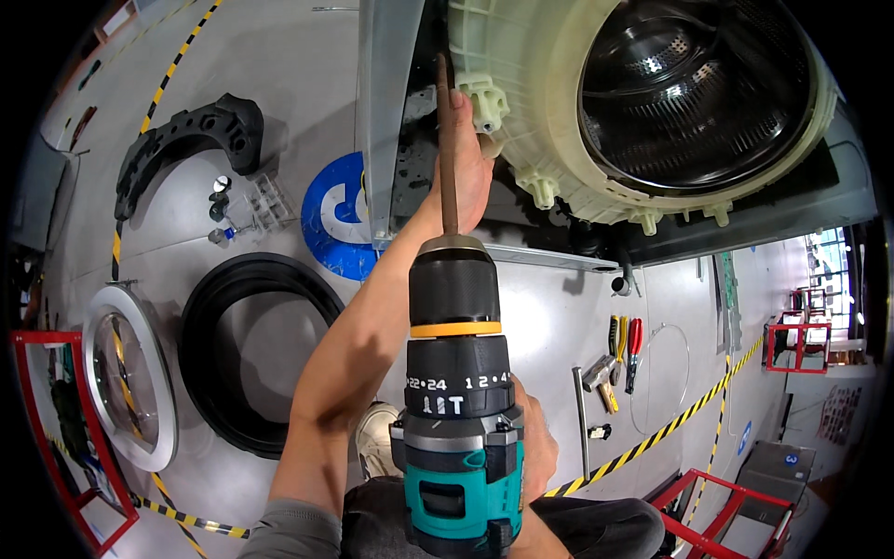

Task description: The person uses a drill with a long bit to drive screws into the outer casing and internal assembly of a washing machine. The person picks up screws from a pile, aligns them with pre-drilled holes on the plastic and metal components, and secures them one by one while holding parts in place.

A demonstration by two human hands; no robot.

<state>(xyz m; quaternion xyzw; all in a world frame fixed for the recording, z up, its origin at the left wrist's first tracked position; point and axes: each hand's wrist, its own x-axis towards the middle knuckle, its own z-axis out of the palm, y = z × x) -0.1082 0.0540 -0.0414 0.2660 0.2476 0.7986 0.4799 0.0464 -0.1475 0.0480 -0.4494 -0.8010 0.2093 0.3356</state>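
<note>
- Nearest my head view: teal-and-black cordless drill (456, 373), yellow ring round its front, nose pointing up and away from me.
- Right grip (539, 438) sits behind the drill, closed on it; I see only part of the hand, with the drill hiding the fingers.
- Long brown bit (448, 177) runs from the chuck, across the front of my left grip, its far end over the dark gap beside the tub. I cannot tell whether the tip touches anything.
- Left grip (468, 182) is up at a pale lug of the tub, thumb raised along the bit; fingers partly hidden, so I cannot tell how far it is open or whether it has hold of anything.
- Below, a light shoe (376, 438) on the grey floor (540, 326).
- Beyond the grips: cream plastic tub (531, 121) round a shiny steel drum (689, 93), inside a grey metal cabinet (391, 121).
- Floor, my left: black rubber ring (202, 354) just beside a round clear-centred door (166, 419); farther up, a dark arched block (158, 154).
- Floor, my right: red-handled pliers (634, 354), hammer (599, 373), metal bar (581, 424).
- Farthest right: red frame (799, 347) past striped tape (652, 436).
</note>
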